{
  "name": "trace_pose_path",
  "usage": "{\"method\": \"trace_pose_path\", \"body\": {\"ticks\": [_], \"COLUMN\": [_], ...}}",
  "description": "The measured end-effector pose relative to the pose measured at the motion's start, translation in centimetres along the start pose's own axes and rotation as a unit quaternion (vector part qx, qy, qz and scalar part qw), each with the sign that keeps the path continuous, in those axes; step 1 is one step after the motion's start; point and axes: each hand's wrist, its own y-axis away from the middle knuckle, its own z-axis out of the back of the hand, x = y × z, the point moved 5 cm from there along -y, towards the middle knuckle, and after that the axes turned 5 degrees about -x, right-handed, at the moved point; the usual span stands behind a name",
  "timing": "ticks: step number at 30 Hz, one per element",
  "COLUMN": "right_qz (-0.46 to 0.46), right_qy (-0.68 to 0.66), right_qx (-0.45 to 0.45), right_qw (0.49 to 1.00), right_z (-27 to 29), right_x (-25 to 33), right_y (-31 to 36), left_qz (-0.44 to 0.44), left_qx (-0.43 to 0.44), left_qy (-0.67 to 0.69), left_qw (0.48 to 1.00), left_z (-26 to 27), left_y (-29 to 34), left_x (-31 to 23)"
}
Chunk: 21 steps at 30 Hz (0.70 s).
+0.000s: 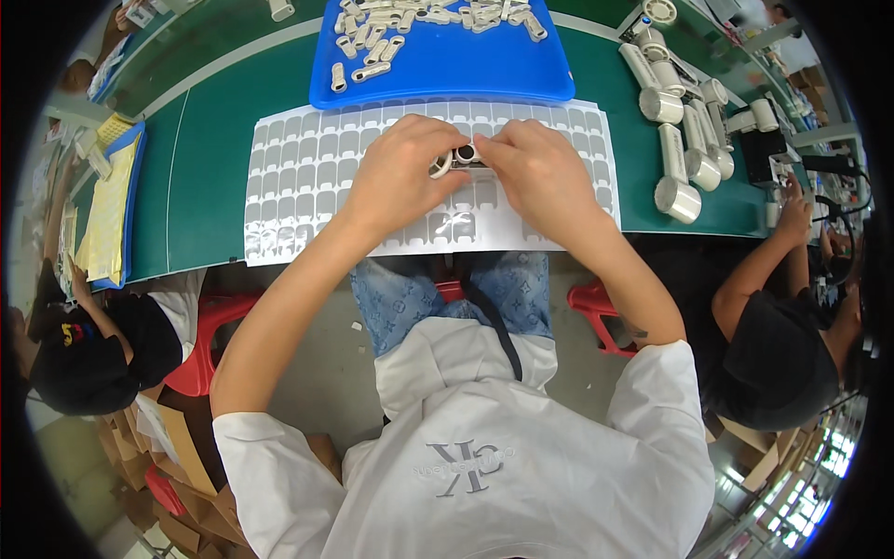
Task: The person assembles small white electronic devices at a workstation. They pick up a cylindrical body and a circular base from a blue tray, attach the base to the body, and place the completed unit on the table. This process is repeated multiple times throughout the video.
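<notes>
My left hand (402, 175) and my right hand (542, 174) meet over a sheet of grey stickers (307, 177). Between them is a small white plastic part (463, 156) with a dark oval face and a ring-shaped end beside the left fingers. Both hands have their fingers closed on this part, thumbs and forefingers pinching it from either side. Much of the part is hidden by the fingers. The stickers lie in rows on white backing, some spots near the front edge being bare.
Beyond the sheet, a blue tray (447, 86) holds many similar white parts. White devices with round heads (677, 197) are piled on the green table (214, 168) at the right. A blue tray with yellow sheets (114, 210) stands left. Co-workers sit on both sides.
</notes>
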Motion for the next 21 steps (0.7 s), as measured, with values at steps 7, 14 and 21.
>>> {"method": "trace_pose_path", "body": {"ticks": [7,14,21], "right_qz": [-0.098,0.042,0.006], "right_qy": [-0.245,-0.15,-0.217], "right_qx": [0.134,0.06,0.041], "right_qw": [0.955,0.986,0.975], "right_z": [0.3,-0.4,-1.2], "right_x": [-2.8,-1.5,-2.2], "right_y": [1.5,4.2,4.3], "left_qz": [0.003,0.087,0.052], "left_qx": [-0.045,0.052,0.02], "left_qy": [-0.057,-0.157,-0.144], "left_qw": [0.997,0.982,0.988], "left_z": [0.3,-2.7,-2.7], "left_y": [2.0,2.5,2.6], "left_x": [-3.7,-4.4,-4.1]}}
